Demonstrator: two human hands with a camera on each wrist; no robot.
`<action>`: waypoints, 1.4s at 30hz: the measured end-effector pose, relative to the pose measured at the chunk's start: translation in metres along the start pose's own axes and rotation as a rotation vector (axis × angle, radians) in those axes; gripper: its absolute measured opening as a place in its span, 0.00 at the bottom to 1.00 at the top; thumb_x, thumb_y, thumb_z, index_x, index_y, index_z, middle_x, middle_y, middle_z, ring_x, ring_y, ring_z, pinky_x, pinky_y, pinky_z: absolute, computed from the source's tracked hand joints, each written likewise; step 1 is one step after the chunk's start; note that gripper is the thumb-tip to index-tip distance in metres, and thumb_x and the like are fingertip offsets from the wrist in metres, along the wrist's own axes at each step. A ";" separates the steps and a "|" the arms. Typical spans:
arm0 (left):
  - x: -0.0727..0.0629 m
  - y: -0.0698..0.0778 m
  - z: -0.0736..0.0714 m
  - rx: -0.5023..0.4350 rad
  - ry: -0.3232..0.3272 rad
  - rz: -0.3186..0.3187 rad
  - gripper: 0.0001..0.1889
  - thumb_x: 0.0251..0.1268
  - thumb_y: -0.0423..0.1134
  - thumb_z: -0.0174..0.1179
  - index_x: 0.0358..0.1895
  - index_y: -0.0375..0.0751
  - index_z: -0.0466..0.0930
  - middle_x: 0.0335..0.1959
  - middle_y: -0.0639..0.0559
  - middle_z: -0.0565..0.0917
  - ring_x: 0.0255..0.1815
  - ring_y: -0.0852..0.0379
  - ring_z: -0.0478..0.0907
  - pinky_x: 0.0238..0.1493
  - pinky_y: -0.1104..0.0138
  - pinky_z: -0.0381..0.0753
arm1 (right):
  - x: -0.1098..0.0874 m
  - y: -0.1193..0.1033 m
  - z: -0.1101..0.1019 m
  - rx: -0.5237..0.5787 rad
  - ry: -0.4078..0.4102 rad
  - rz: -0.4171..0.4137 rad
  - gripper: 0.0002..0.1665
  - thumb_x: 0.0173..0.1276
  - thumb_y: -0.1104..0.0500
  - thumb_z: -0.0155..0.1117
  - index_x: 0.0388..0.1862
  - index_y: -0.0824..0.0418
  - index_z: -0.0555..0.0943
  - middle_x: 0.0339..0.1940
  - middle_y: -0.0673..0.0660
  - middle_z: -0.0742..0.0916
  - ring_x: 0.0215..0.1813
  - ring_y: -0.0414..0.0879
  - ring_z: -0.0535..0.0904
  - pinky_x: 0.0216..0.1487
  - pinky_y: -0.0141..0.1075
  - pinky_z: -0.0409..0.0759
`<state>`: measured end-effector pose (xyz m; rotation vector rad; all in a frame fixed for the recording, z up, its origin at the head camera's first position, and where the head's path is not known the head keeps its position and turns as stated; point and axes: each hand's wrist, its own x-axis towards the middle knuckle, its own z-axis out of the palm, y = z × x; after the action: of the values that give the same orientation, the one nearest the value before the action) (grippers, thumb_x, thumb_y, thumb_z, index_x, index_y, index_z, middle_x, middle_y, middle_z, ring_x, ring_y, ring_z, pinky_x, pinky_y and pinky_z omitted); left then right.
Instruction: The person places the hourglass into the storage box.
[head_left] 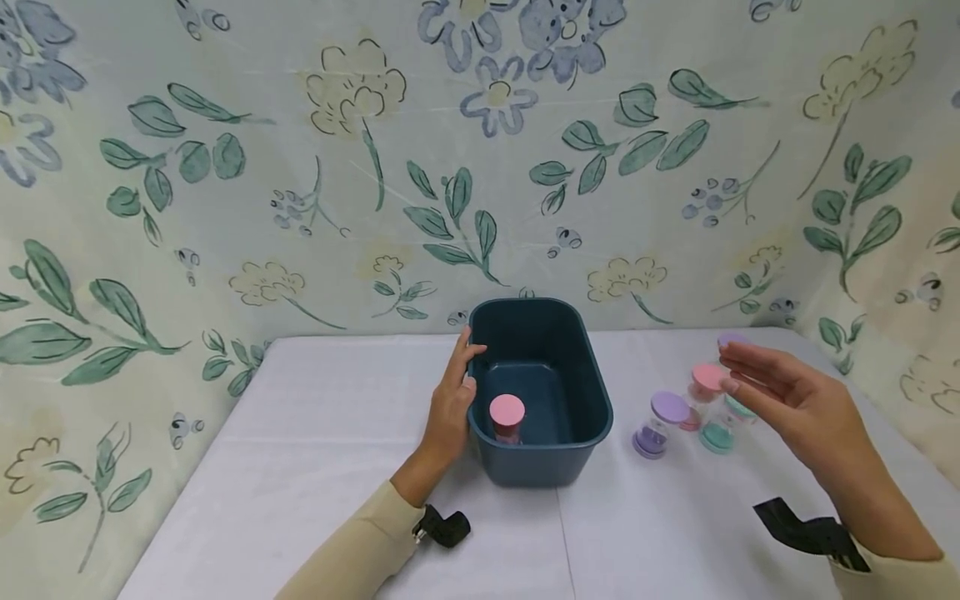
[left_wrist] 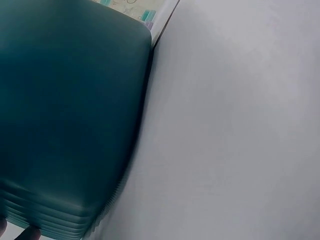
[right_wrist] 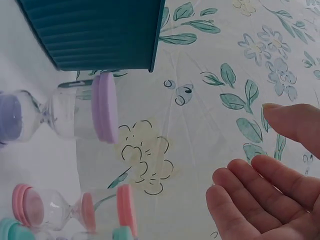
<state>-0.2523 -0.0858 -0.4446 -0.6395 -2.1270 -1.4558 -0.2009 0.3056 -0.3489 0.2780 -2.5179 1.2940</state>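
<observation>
A dark teal plastic bin (head_left: 543,462) stands on the white-covered table, with a pink-capped sand timer (head_left: 507,412) upright inside, near its front left corner. My left hand (head_left: 448,408) rests against the bin's left wall, fingers extended along the rim. Over at the right, my right hand (head_left: 795,396) hovers beside a cluster of sand timers, palm facing left, fingers extended, holding nothing. That cluster has a purple sand timer (head_left: 670,408) in front, a pink sand timer (head_left: 707,382) behind it and a teal sand timer (head_left: 717,437). Another purple cap (head_left: 732,340) shows farther back, partly hidden by my hand.
A floral cloth (head_left: 480,250) hangs behind and along the sides of the table (head_left: 337,433). The bin's back end reaches close to the table's far edge. Black straps with small devices (head_left: 446,527) are on both wrists.
</observation>
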 end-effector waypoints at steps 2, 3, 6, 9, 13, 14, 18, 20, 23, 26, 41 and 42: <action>0.001 0.001 0.000 -0.005 -0.002 -0.003 0.25 0.73 0.46 0.32 0.70 0.48 0.63 0.78 0.53 0.50 0.77 0.53 0.47 0.71 0.43 0.51 | 0.003 0.004 -0.002 -0.003 0.002 0.017 0.31 0.65 0.56 0.66 0.68 0.55 0.72 0.61 0.45 0.80 0.55 0.25 0.75 0.44 0.16 0.74; 0.001 0.001 -0.001 -0.002 -0.003 -0.007 0.25 0.73 0.47 0.32 0.70 0.48 0.63 0.78 0.54 0.50 0.77 0.54 0.47 0.71 0.43 0.51 | 0.005 0.007 -0.003 -0.010 0.002 0.024 0.32 0.65 0.55 0.66 0.68 0.54 0.71 0.61 0.45 0.79 0.55 0.24 0.74 0.44 0.16 0.74; 0.002 0.001 0.000 0.002 -0.004 -0.020 0.26 0.73 0.48 0.32 0.70 0.49 0.62 0.78 0.55 0.49 0.78 0.55 0.46 0.71 0.43 0.51 | 0.008 0.016 -0.006 -0.008 0.003 0.034 0.33 0.66 0.55 0.66 0.69 0.54 0.70 0.61 0.45 0.79 0.55 0.23 0.74 0.44 0.15 0.72; 0.003 0.001 0.001 0.001 -0.010 -0.030 0.26 0.73 0.48 0.32 0.70 0.50 0.62 0.78 0.56 0.49 0.78 0.55 0.45 0.71 0.43 0.51 | 0.011 0.025 -0.010 0.005 -0.005 0.030 0.32 0.66 0.57 0.65 0.69 0.56 0.70 0.60 0.42 0.80 0.54 0.22 0.74 0.45 0.14 0.72; 0.003 0.002 0.001 -0.004 -0.011 -0.038 0.25 0.72 0.47 0.33 0.70 0.49 0.63 0.78 0.56 0.49 0.78 0.55 0.46 0.71 0.43 0.51 | 0.014 0.036 -0.015 0.022 -0.027 0.038 0.33 0.66 0.58 0.65 0.69 0.59 0.69 0.57 0.39 0.80 0.53 0.21 0.75 0.44 0.14 0.72; 0.003 0.002 0.001 -0.003 -0.011 -0.039 0.25 0.72 0.47 0.33 0.70 0.49 0.63 0.78 0.56 0.49 0.78 0.55 0.46 0.71 0.43 0.51 | 0.014 0.038 -0.016 0.024 -0.032 0.046 0.33 0.66 0.57 0.65 0.69 0.60 0.68 0.57 0.38 0.80 0.52 0.21 0.75 0.44 0.14 0.72; 0.002 0.002 0.001 0.005 -0.012 -0.040 0.25 0.72 0.47 0.33 0.69 0.49 0.63 0.78 0.56 0.49 0.77 0.55 0.46 0.71 0.42 0.51 | 0.015 0.046 -0.018 0.017 -0.050 0.080 0.34 0.67 0.54 0.64 0.70 0.60 0.67 0.57 0.38 0.79 0.52 0.19 0.74 0.44 0.14 0.72; 0.002 0.001 0.001 0.005 -0.012 -0.038 0.25 0.72 0.46 0.33 0.70 0.48 0.63 0.78 0.56 0.49 0.77 0.55 0.46 0.71 0.42 0.50 | 0.015 0.049 -0.019 0.005 -0.057 0.085 0.34 0.67 0.54 0.64 0.70 0.60 0.67 0.57 0.38 0.78 0.52 0.20 0.73 0.43 0.14 0.72; 0.002 0.001 0.001 0.002 -0.012 -0.034 0.25 0.72 0.46 0.33 0.69 0.48 0.63 0.78 0.56 0.49 0.78 0.55 0.46 0.71 0.43 0.50 | 0.016 0.056 -0.020 -0.026 -0.064 0.075 0.34 0.67 0.53 0.64 0.69 0.60 0.68 0.57 0.36 0.77 0.52 0.19 0.73 0.43 0.14 0.72; 0.002 0.000 0.001 -0.001 -0.011 -0.029 0.25 0.72 0.44 0.34 0.69 0.48 0.63 0.78 0.55 0.49 0.78 0.55 0.46 0.71 0.43 0.50 | 0.016 0.061 -0.021 -0.043 -0.079 0.059 0.34 0.67 0.53 0.64 0.68 0.62 0.68 0.56 0.34 0.76 0.51 0.18 0.72 0.42 0.14 0.73; -0.001 0.001 0.003 0.004 0.001 -0.012 0.25 0.72 0.44 0.34 0.69 0.48 0.63 0.78 0.54 0.50 0.78 0.55 0.46 0.71 0.44 0.50 | 0.016 0.086 -0.028 -0.054 -0.169 0.095 0.37 0.65 0.51 0.66 0.69 0.62 0.66 0.56 0.33 0.76 0.50 0.15 0.69 0.41 0.17 0.75; -0.001 0.002 0.003 0.006 0.002 -0.011 0.25 0.72 0.43 0.34 0.69 0.48 0.63 0.78 0.54 0.50 0.78 0.55 0.45 0.71 0.44 0.50 | 0.016 0.087 -0.028 -0.063 -0.179 0.098 0.37 0.65 0.50 0.66 0.69 0.62 0.66 0.56 0.33 0.76 0.50 0.14 0.69 0.41 0.17 0.75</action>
<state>-0.2509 -0.0822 -0.4452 -0.6247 -2.1363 -1.4543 -0.2370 0.3784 -0.3939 0.2706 -2.7487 1.2744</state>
